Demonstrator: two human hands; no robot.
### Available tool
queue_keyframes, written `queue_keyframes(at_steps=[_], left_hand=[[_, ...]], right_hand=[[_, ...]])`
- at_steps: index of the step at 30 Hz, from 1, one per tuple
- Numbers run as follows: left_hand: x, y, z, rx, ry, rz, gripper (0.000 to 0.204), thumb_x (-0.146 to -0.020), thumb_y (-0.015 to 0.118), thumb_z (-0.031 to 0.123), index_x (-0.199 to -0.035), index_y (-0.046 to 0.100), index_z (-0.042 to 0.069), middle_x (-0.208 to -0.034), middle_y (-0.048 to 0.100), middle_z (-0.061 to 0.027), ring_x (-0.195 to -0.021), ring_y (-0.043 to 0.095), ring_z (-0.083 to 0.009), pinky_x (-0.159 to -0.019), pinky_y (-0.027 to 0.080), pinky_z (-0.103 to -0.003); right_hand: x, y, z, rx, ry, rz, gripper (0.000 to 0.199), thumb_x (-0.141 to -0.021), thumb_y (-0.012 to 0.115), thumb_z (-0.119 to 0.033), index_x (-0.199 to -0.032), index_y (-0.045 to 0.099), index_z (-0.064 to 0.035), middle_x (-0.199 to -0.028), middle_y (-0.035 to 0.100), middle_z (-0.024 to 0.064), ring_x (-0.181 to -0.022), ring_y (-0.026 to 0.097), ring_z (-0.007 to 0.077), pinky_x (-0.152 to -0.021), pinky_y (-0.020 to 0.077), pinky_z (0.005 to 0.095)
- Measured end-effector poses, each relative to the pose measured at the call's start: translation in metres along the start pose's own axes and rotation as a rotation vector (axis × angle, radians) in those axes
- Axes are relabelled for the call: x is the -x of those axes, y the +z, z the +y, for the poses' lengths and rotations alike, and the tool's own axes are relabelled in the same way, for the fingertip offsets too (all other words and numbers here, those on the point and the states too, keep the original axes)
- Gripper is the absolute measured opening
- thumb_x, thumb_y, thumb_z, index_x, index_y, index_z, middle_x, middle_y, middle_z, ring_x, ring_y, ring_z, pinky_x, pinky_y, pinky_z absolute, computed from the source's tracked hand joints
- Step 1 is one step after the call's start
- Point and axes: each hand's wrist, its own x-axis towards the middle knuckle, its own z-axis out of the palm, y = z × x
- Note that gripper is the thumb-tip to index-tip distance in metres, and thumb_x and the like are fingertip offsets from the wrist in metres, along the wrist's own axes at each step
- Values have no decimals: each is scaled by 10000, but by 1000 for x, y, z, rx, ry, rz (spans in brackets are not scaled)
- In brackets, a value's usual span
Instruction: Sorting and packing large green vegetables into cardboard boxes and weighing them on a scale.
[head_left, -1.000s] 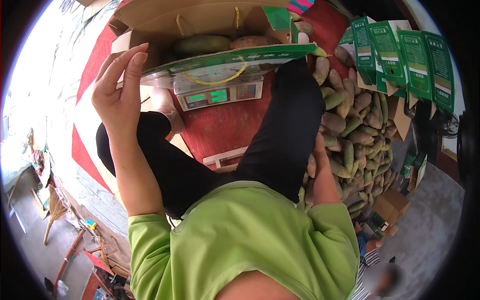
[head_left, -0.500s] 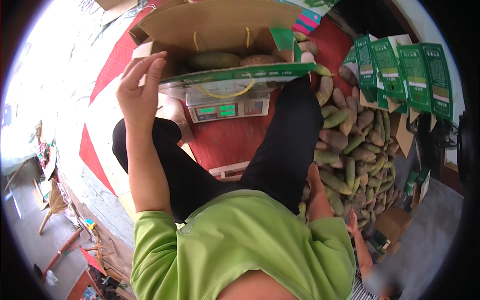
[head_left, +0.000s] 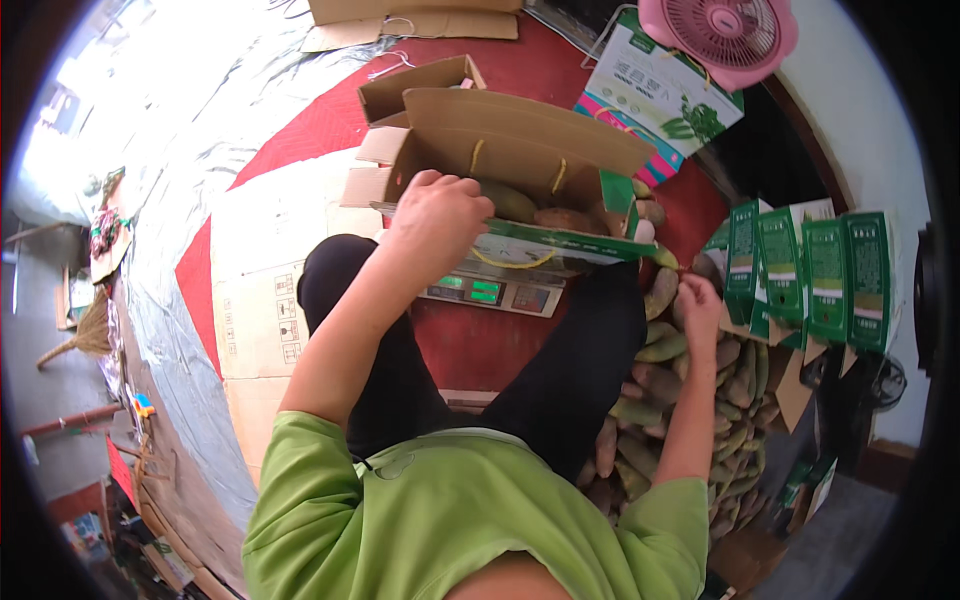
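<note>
An open cardboard box (head_left: 520, 140) with a green printed front stands on a digital scale (head_left: 490, 293) between my knees; several green and brownish mangoes (head_left: 560, 215) lie inside it. My left hand (head_left: 437, 215) reaches over the box's near rim, fingers curled, apparently over a mango; I cannot tell whether it holds one. My right hand (head_left: 698, 300) rests on the heap of mangoes (head_left: 700, 400) at my right side, fingers bent on a fruit whose grip is hidden.
Folded green cartons (head_left: 810, 275) stand in a row at the right. A pink fan (head_left: 722, 30) and a printed box (head_left: 655, 85) sit at the back. Flat cardboard (head_left: 255, 290) lies on the red mat (head_left: 300, 130) to my left.
My left hand dropped from raised and open beside the box into the box. My right hand came into view on the mango heap. The view tilted, showing more of the box's far side.
</note>
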Motion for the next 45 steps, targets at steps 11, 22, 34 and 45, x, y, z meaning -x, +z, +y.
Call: queue_keyframes(at_steps=[11, 22, 34, 45], left_hand=[[-9, 18, 3, -178, 20, -47, 74, -713, 631, 145, -774, 668, 166, -818, 625, -10, -863, 639, -181, -774, 431, -342], [0, 23, -13, -133, 103, 126, 71, -718, 620, 195, -743, 687, 195, -759, 608, 35, -823, 606, -149, -790, 394, -332], [79, -7, -100, 46, -32, 317, 32, -723, 663, 208, -726, 645, 181, -764, 549, 5, -887, 588, -193, -994, 395, -416], [229, -95, -135, -235, -247, 436, 72, -731, 647, 140, -728, 581, 112, -734, 502, -22, -848, 590, -210, -994, 430, -397]], right_hand=[[-110, 100, -198, 625, -705, -144, 374, -776, 690, -129, -1133, 609, -52, -1157, 586, 128, -1117, 515, 325, -956, 405, 387], [-154, 129, -209, 932, -547, -354, 182, -741, 681, -171, -844, 616, -36, -847, 612, 138, -813, 589, 353, -690, 451, 413], [-121, 198, -326, 932, -864, -389, 163, -741, 657, -159, -785, 585, -19, -811, 595, 157, -805, 580, 375, -678, 432, 443], [-39, 311, -434, 783, -1154, -469, 173, -769, 667, -209, -825, 607, -57, -837, 605, 148, -825, 586, 367, -691, 442, 443]])
